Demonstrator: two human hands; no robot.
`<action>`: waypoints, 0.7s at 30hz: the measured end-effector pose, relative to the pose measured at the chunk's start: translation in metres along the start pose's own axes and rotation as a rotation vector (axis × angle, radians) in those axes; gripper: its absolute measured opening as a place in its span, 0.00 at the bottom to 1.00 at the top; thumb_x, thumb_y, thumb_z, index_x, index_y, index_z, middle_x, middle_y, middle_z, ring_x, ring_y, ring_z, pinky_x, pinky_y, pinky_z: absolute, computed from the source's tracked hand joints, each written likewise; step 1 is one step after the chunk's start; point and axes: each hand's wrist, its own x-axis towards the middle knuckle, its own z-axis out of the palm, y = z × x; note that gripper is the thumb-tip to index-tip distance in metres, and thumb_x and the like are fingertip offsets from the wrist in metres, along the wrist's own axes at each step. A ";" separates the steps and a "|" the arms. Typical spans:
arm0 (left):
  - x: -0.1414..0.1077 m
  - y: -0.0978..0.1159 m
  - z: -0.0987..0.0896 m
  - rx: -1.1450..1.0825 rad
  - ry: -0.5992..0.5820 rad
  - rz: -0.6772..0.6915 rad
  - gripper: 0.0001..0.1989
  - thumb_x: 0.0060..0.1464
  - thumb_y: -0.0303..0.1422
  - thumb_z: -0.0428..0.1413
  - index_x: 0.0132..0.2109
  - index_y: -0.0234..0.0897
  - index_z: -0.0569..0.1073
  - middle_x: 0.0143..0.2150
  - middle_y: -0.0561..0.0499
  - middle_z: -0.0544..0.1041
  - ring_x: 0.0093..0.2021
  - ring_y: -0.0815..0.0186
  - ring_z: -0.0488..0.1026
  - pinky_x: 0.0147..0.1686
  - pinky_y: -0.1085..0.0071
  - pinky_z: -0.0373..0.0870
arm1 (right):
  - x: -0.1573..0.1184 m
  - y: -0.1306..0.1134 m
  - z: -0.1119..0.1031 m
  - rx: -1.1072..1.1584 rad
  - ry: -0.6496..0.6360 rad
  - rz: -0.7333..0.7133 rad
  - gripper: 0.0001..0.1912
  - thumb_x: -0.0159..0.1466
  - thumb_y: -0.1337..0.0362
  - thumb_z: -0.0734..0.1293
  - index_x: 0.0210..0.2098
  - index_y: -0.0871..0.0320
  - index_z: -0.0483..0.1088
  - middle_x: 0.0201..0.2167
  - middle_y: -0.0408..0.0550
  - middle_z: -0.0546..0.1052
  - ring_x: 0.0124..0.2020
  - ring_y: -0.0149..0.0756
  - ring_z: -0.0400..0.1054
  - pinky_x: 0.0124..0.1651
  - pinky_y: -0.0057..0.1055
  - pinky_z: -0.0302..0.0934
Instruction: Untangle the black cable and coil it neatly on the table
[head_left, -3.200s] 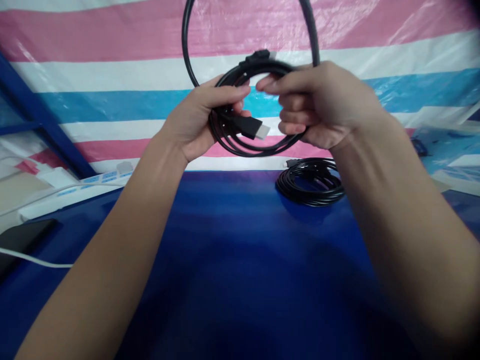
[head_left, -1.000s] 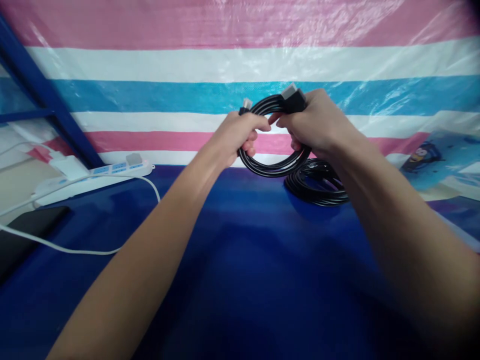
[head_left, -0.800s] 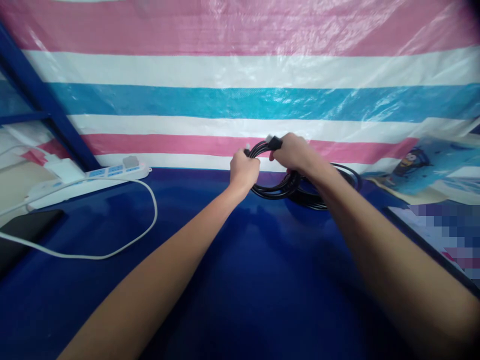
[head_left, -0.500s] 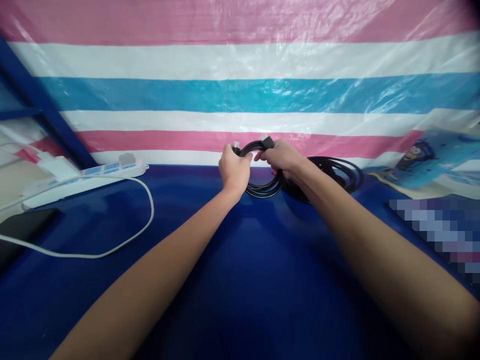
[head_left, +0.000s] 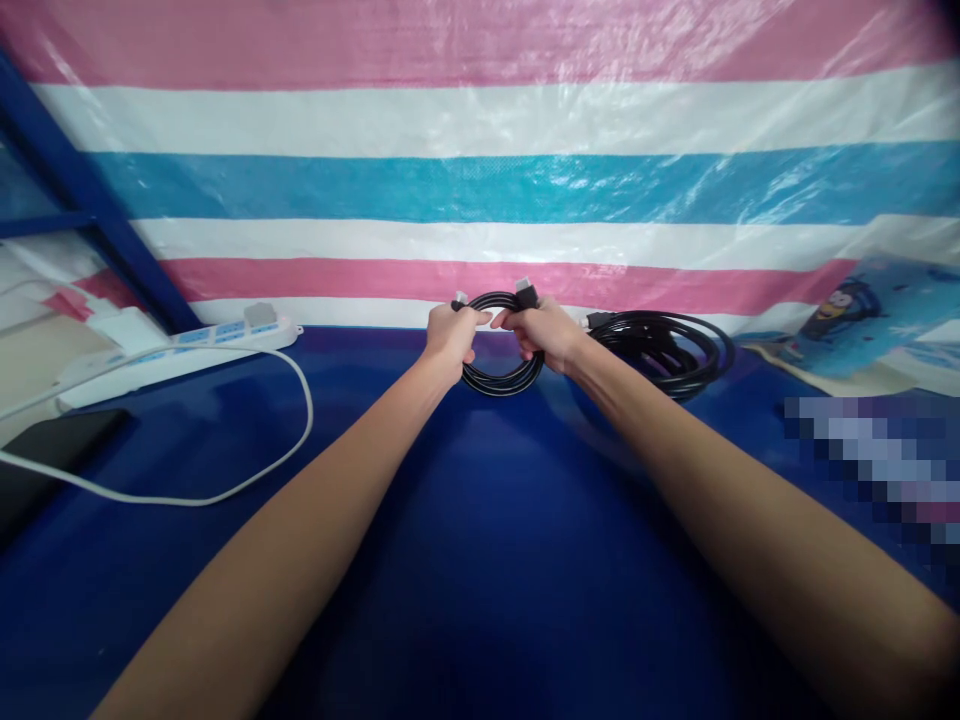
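Note:
Between my two hands is a small coil of black cable [head_left: 501, 385], bent into a round loop of several turns. My left hand [head_left: 450, 338] is closed around the coil's left side, and a silvery plug end sticks up beside its thumb. On the right side, my right hand [head_left: 541, 330] grips the coil, with a black connector [head_left: 526, 293] with a metal tip, HDMI-like, poking up above the fingers. A second, larger coil of black cable [head_left: 686, 375] lies on the blue table [head_left: 480, 540] just right of my right hand, its own connector partly behind that hand.
At the left stand a white power strip [head_left: 187, 362] with a charger plugged in, a looping white cable [head_left: 304, 440] and a dark flat device [head_left: 67, 440]. A blue cartoon-printed item [head_left: 877, 310] and a pixelated object [head_left: 885, 450] are at the right. A striped plastic sheet [head_left: 480, 185] hangs behind.
Both hands have shifted slightly left with the small coil, which now shows as a rounder loop. It has come apart from the larger coil, whose connector now shows.

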 end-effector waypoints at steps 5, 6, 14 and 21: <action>0.003 -0.011 -0.010 0.054 0.033 0.049 0.15 0.59 0.39 0.53 0.48 0.33 0.70 0.43 0.46 0.72 0.38 0.67 0.72 0.37 0.68 0.74 | 0.001 -0.002 0.014 -0.201 0.041 0.017 0.15 0.68 0.57 0.61 0.39 0.65 0.68 0.26 0.42 0.68 0.22 0.23 0.61 0.25 0.22 0.59; 0.002 -0.013 -0.010 0.072 0.023 0.052 0.15 0.59 0.39 0.53 0.48 0.33 0.69 0.43 0.46 0.72 0.38 0.67 0.72 0.37 0.67 0.74 | 0.000 -0.004 0.013 -0.246 0.044 0.037 0.15 0.68 0.57 0.61 0.39 0.65 0.68 0.27 0.43 0.68 0.23 0.24 0.61 0.26 0.23 0.60; 0.000 0.035 0.090 0.279 -0.314 0.134 0.16 0.59 0.41 0.53 0.45 0.31 0.71 0.36 0.48 0.74 0.33 0.68 0.73 0.35 0.67 0.74 | -0.008 -0.004 -0.117 -0.538 -0.013 0.361 0.14 0.67 0.57 0.62 0.33 0.64 0.67 0.23 0.41 0.65 0.20 0.23 0.57 0.24 0.22 0.58; 0.006 0.071 0.167 0.582 -0.318 0.233 0.17 0.57 0.36 0.55 0.52 0.32 0.69 0.52 0.42 0.70 0.51 0.59 0.69 0.51 0.55 0.69 | -0.019 0.045 -0.156 -0.823 0.190 0.341 0.11 0.66 0.61 0.62 0.43 0.63 0.68 0.37 0.48 0.71 0.36 0.32 0.67 0.41 0.33 0.65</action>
